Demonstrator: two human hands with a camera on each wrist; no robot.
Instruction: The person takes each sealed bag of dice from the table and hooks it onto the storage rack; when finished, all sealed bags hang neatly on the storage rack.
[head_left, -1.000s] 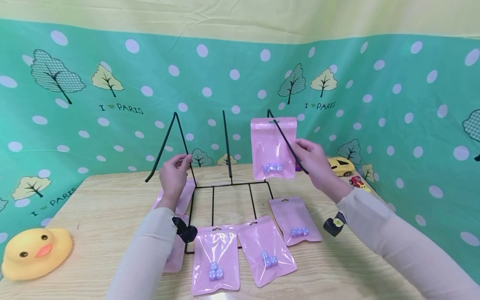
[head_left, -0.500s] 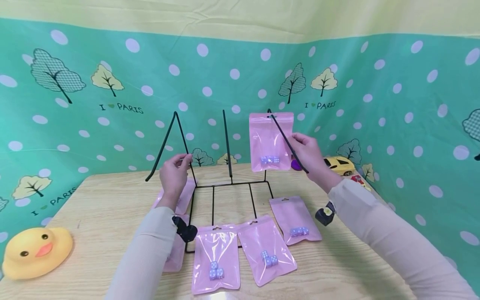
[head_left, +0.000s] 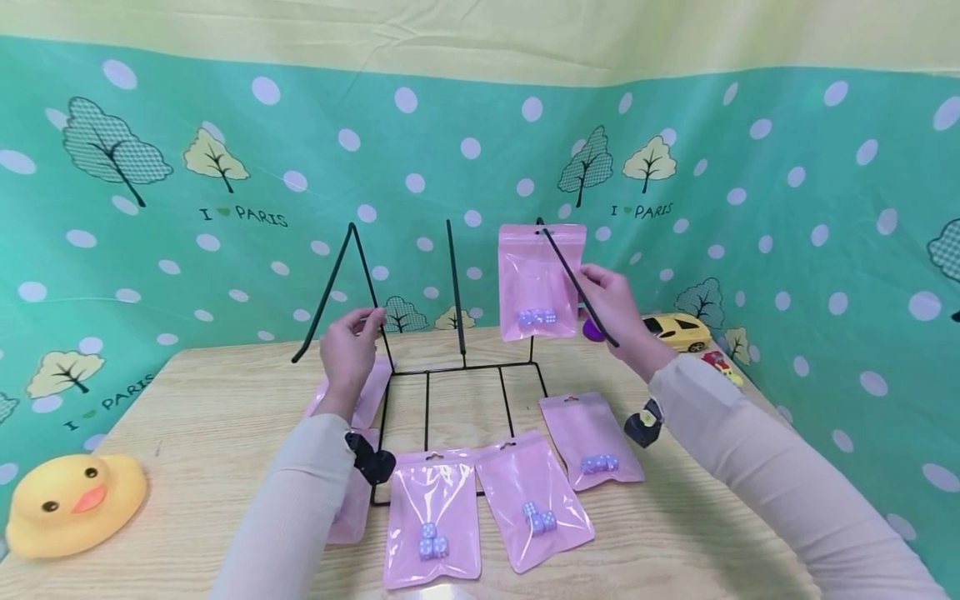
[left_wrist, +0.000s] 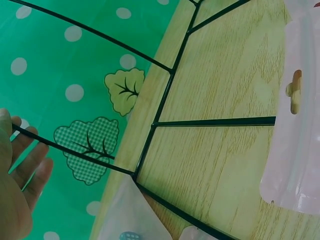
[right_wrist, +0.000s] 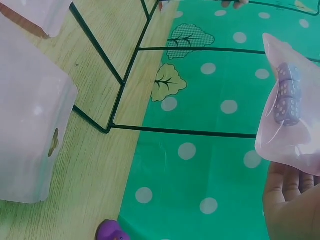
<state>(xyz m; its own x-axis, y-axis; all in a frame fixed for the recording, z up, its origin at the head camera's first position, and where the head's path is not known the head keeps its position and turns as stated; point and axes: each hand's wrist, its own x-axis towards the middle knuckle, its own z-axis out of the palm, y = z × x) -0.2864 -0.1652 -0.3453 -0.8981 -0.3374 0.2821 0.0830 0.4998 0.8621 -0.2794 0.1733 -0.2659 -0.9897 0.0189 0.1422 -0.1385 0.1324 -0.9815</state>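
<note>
- Nearest to me, three pink pouches are lying flat on the wooden table [head_left: 187,433] in front of the black wire rack [head_left: 450,375]: one pouch [head_left: 432,515] at the rack's front edge, a second [head_left: 534,498] just right of it, a third [head_left: 591,440] further right, each showing small pale dice inside.
- A yellow rubber duck [head_left: 71,504] is sitting well to the left of the rack, near the table's front corner.
- More pink pouches [head_left: 360,400] are lying partly under the person's left forearm, at the rack's left side.
- The left hand [head_left: 347,354] is gripping the rack's left slanted rod, fingers curled round the wire.
- The right hand [head_left: 615,312] is pinching the edge of a raised pink pouch [head_left: 540,279] and holding it against the rack's right rod; the pouch's top hole is sitting at the rod's upper tip, though I cannot tell whether it is threaded on. Its dice [right_wrist: 287,95] are resting at the bottom.
- Behind that hand, right of the rack, a purple toy [head_left: 594,330], a yellow toy car [head_left: 678,332] and a small red toy [head_left: 716,363] are sitting by the backdrop.
- Furthest back, the green polka-dot cloth [head_left: 225,167] with trees is hanging behind the rack.
</note>
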